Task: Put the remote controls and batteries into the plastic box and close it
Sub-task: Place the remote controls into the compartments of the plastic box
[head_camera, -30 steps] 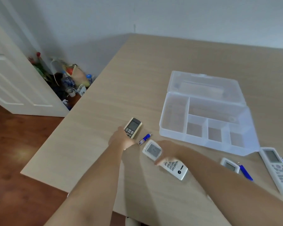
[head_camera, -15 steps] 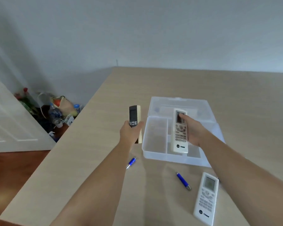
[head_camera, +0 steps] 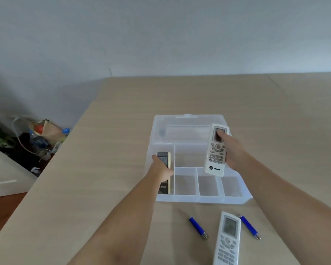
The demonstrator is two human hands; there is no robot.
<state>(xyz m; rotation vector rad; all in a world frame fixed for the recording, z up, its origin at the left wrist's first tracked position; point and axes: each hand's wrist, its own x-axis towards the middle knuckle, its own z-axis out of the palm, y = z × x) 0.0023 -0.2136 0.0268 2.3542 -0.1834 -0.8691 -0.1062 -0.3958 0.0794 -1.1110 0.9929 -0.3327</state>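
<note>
Plastic box lies open as our left hand grips a dark remote in its left compartment; our right hand clasps a white Trane remote above.

Pale wooden table against a plain grey wall, clutter beside it.
</note>
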